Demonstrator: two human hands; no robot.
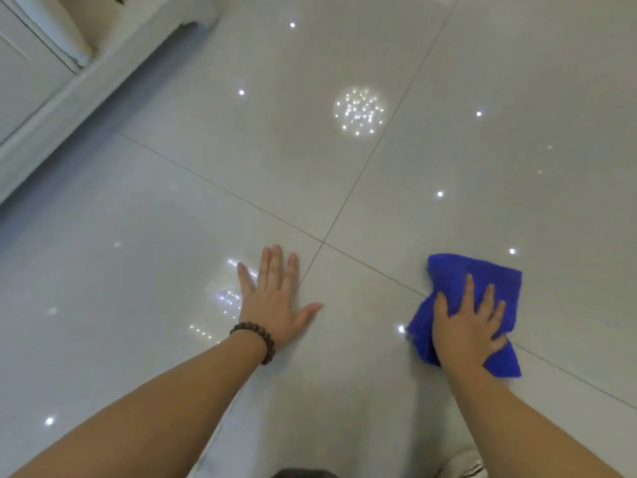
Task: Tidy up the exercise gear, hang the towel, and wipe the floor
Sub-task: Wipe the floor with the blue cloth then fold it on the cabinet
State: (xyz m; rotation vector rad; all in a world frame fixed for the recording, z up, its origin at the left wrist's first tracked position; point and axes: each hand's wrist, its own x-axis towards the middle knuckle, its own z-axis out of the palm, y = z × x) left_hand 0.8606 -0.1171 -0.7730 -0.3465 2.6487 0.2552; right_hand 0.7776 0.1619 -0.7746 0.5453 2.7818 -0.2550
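A crumpled blue cloth lies on the glossy pale tiled floor at the lower right. My right hand presses down on top of it with fingers spread, covering its middle. My left hand rests flat on the bare tile to the left, palm down, fingers apart, holding nothing. A dark bead bracelet circles my left wrist. No exercise gear or towel is in view.
White furniture with a base moulding runs along the upper left corner. Dark grout lines cross near the middle of the floor. Ceiling lights reflect as bright spots on the tiles. A bit of striped fabric shows at the bottom edge.
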